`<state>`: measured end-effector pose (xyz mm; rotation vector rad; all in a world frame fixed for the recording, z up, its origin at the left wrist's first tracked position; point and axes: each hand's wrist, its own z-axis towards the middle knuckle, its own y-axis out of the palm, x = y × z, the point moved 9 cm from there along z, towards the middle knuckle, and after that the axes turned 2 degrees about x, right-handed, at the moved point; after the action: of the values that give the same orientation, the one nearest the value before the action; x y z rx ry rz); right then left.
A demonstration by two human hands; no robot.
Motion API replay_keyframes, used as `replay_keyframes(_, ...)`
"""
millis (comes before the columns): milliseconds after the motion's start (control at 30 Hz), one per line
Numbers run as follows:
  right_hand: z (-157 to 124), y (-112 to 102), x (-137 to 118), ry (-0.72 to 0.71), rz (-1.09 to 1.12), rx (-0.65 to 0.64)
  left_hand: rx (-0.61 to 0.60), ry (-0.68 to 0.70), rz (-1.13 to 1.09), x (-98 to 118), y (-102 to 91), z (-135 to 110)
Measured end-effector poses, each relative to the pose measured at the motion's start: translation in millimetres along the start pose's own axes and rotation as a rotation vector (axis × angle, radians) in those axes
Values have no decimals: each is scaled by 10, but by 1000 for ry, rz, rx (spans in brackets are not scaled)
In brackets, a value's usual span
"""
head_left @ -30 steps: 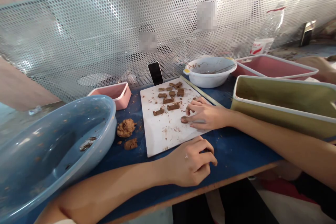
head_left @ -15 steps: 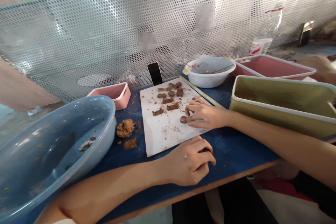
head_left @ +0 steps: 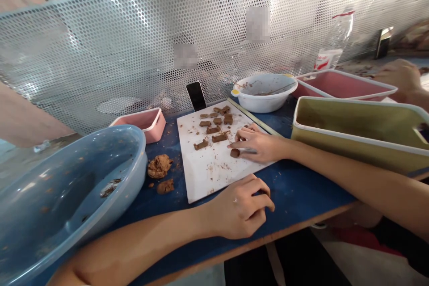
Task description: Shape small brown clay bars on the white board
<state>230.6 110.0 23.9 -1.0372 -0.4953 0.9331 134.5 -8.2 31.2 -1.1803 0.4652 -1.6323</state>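
Observation:
On the white board [head_left: 197, 172] my right hand [head_left: 259, 145] has its thumb and fingers around a small, stubby piece of brown clay [head_left: 235, 153]. One fingertip reaches past the piece on its far side. My left hand [head_left: 243, 208] rests at the board's near edge, palm down. Its fingers are loosely curled and a little apart, with nothing visible in them. Several shaped clay pieces, among them a bone-like one [head_left: 200, 145] and a longer one [head_left: 220, 137], lie farther up the board among crumbs. Two clay lumps, a larger one [head_left: 160, 166] and a smaller one [head_left: 165, 186], lie left of the board.
A blue basin [head_left: 134, 178] and a small pink box [head_left: 156, 127] stand left. A phone [head_left: 196, 95] leans on the perforated metal screen [head_left: 134, 49]. At the right are a white basin [head_left: 266, 103], a pink bin [head_left: 345, 81], an olive bin [head_left: 351, 145] and another person's hand [head_left: 395, 76].
My right fingers have shifted on the clay piece, which now shows a rounder, shorter face. My left hand has stayed in place. The whole view has shifted slightly.

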Motion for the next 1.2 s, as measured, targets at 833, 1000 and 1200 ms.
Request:
replay_keyframes(833,85,132,24,101,-14,-64,10,13,1,32,-25,15)
replay_keyframes(1000,113,97,-88,18,-139,-47,25,19,4,39,-36,18)
replay_keyframes(1200,122,88,-161,-20,-263,-49,5,7,4,21,-11,12)
